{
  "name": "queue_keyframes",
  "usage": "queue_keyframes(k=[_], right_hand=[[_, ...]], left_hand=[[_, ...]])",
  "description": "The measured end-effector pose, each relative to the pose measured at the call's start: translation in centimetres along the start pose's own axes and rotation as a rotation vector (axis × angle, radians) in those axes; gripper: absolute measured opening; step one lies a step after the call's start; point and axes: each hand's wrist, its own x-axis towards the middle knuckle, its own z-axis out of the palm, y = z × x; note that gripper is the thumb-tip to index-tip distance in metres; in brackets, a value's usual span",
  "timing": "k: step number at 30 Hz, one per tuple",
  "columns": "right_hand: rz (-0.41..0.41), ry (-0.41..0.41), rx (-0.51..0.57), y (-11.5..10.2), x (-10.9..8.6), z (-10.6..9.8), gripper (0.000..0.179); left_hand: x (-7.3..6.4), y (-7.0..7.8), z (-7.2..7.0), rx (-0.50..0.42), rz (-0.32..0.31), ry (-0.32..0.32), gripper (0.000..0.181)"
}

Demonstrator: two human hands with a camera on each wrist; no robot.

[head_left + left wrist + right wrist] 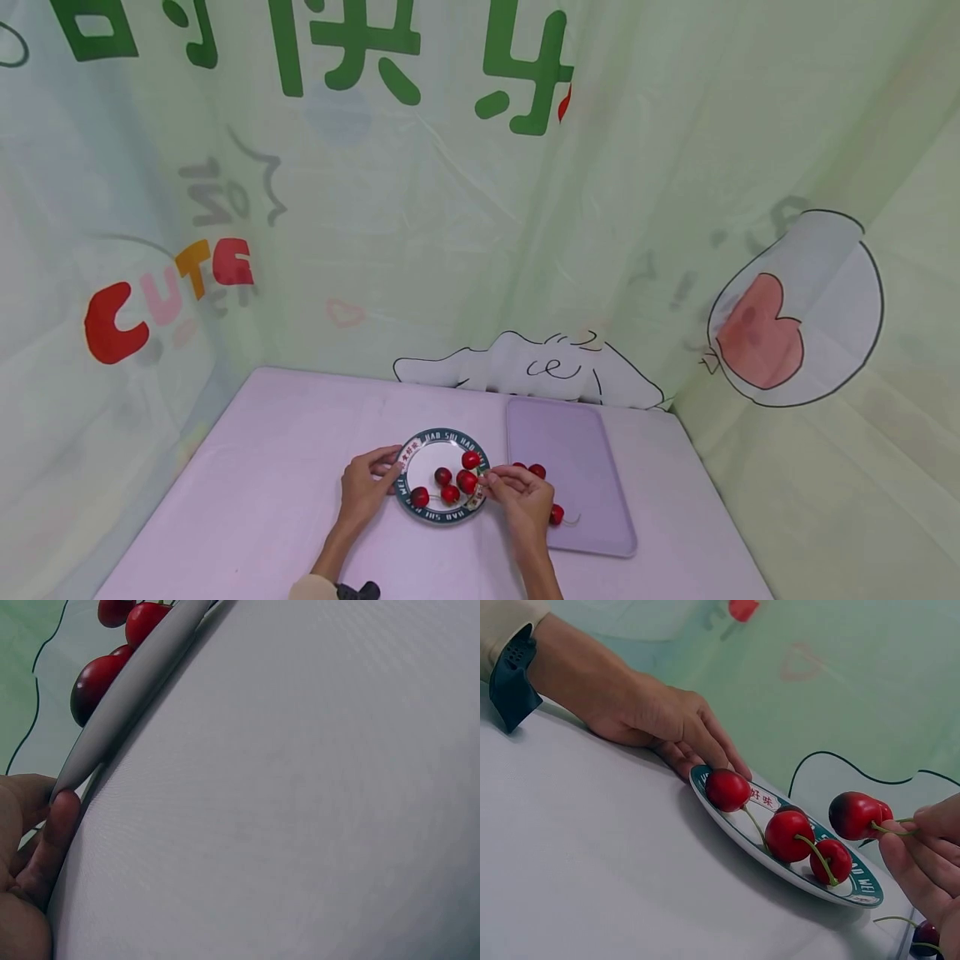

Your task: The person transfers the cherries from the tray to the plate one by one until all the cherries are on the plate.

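A round white plate (441, 517) with a green lettered rim holds several red cherries (450, 494). My left hand (367, 487) grips its left edge; in the left wrist view, fingers (64, 814) pinch the rim. At the plate's right side, my right hand (522, 502) pinches a green stem between thumb and fingertips. From that stem hangs a dark-red cherry (852, 815), over the plate's far side in the right wrist view. Another red cherry shows partly behind it; whether its stem is held too, I cannot tell.
A purple tray (592, 467) lies right of the plate, partly behind my right hand. More cherries (557, 514) rest on it, some half hidden by that hand. A pale tablecloth (300, 433) covers the table, and printed curtains (450, 250) stand around it.
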Motion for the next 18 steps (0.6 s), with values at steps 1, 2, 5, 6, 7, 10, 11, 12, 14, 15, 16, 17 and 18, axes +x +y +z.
queue_keyframes(k=[1,2,5,6,7,10,11,12,14,15,16,17,18], right_hand=[[0.000,-0.002,-0.001,0.0,0.0,0.0,0.026],[-0.001,-0.003,-0.002,0.0,0.1,0.1,0.027],[-0.003,-0.017,0.003,-0.3,0.0,0.4,0.027],[-0.003,-0.019,0.002,-0.4,0.0,0.5,0.027],[-0.005,-0.023,0.003,-0.4,0.0,0.6,0.028],[-0.005,-0.016,-0.023,-0.5,0.0,0.9,0.029],[-0.003,-0.012,-0.034,-0.5,0.0,1.0,0.030],[0.002,-0.009,-0.044,-0.5,-0.1,1.1,0.030],[0.011,-0.009,-0.054,-0.6,-0.2,1.3,0.030],[0.018,-0.010,-0.051,-0.7,-0.2,1.4,0.030],[0.024,-0.012,-0.048,-0.8,-0.2,1.5,0.030],[0.027,-0.016,-0.047,-0.8,-0.2,1.6,0.031],[0.032,-0.021,-0.046,-0.8,-0.2,1.7,0.031]], left_hand=[[0.0,0.0,0.0,0.002,-0.001,0.001,0.035],[0.0,0.0,0.0,0.002,-0.003,0.001,0.035],[0.0,0.1,0.0,0.005,-0.004,0.001,0.035],[0.0,0.2,0.0,0.005,-0.003,0.002,0.035],[0.0,0.2,0.0,0.005,-0.002,0.003,0.035],[-0.1,0.3,-0.1,0.000,0.002,0.008,0.035],[-0.1,0.4,-0.1,0.000,0.012,0.009,0.035],[-0.2,0.4,-0.2,-0.001,0.021,0.010,0.035],[-0.2,0.5,-0.2,-0.009,0.022,0.007,0.035],[-0.3,0.6,-0.2,-0.014,0.023,0.005,0.035],[-0.3,0.6,-0.2,-0.017,0.023,0.002,0.036],[-0.3,0.6,-0.2,-0.018,0.023,0.001,0.036],[-0.3,0.6,-0.2,-0.021,0.015,0.000,0.036]])
